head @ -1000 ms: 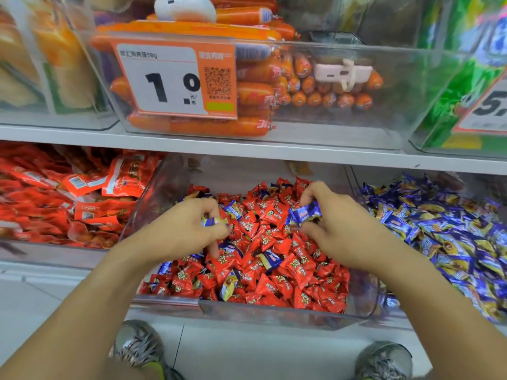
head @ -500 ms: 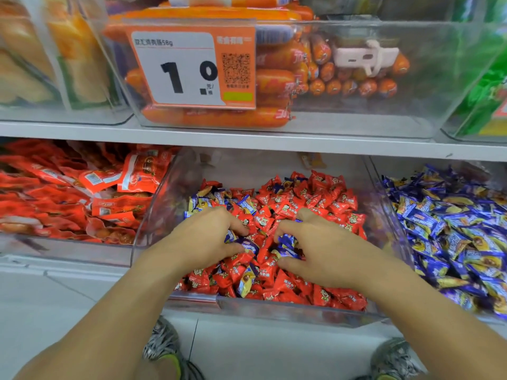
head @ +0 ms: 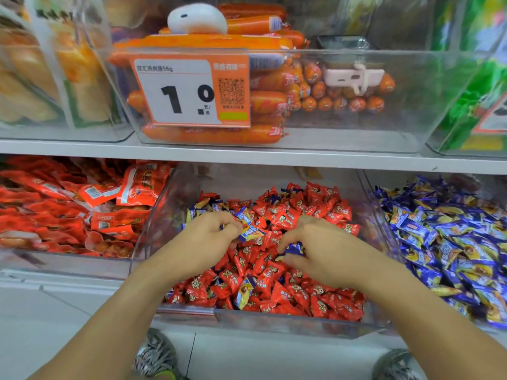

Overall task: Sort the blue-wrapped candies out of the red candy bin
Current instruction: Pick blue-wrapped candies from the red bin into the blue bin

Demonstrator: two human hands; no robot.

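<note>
- Compared with half a second ago, both hands are seen slightly further apart, and a blue-wrapped candy (head: 293, 249) is now pinched between the thumb and fingers of the right hand (head: 323, 250).
- By the left hand (head: 208, 239), with fingers curled, several blue-wrapped candies (head: 248, 224) are gripped; they stick out at its 2 o'clock side.
- Both hands are held inside the clear bin of red candies (head: 274, 322), over the pile.
- More blue candies (head: 203, 208) are seen at the 10 o'clock corner of the pile, and one (head: 244, 293) near the front wall at 6 o'clock.
- At 3 o'clock of this bin, a bin of blue candies (head: 450, 242) is placed just beside it.
- At 9 o'clock, red snack packets (head: 82, 209) are stored.
- At 12 o'clock, on the upper shelf, orange sausages (head: 269, 80) are kept behind a price tag (head: 192, 91).
</note>
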